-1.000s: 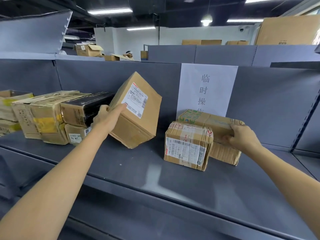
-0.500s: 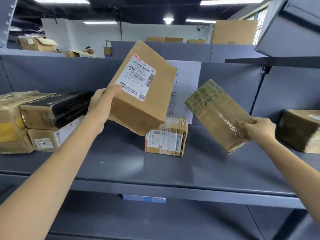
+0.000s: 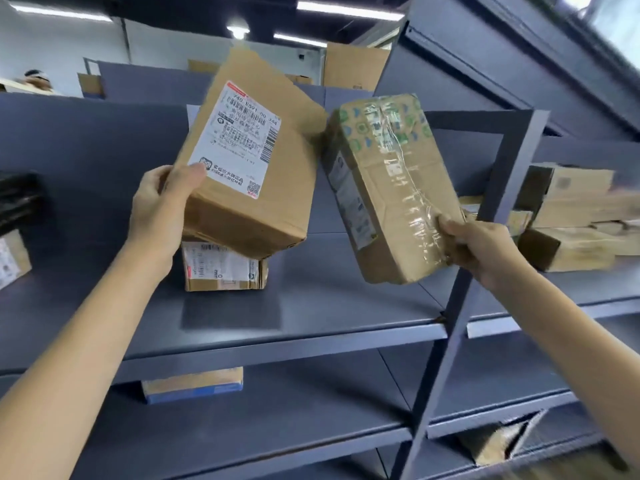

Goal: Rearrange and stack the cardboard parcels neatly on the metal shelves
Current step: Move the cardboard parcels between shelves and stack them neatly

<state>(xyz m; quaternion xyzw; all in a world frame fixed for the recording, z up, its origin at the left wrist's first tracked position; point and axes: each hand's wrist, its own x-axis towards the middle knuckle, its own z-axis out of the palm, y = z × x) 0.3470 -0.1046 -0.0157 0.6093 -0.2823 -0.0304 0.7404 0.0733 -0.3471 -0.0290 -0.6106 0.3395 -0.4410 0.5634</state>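
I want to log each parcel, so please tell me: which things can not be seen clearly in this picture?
All in the head view:
- Small taped parcel: its top is hidden behind the labelled box that the left hand holds.
- Stacked parcels on the right: motion-blurred, labels unreadable.
- Black parcel: cut off by the left edge.
- Label text on the tape-wrapped parcel in the right hand: too small.

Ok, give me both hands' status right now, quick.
Left hand: grips the labelled parcel, lifted and tilted above the shelf.
Right hand: grips the taped parcel by its lower corner, also held in the air.
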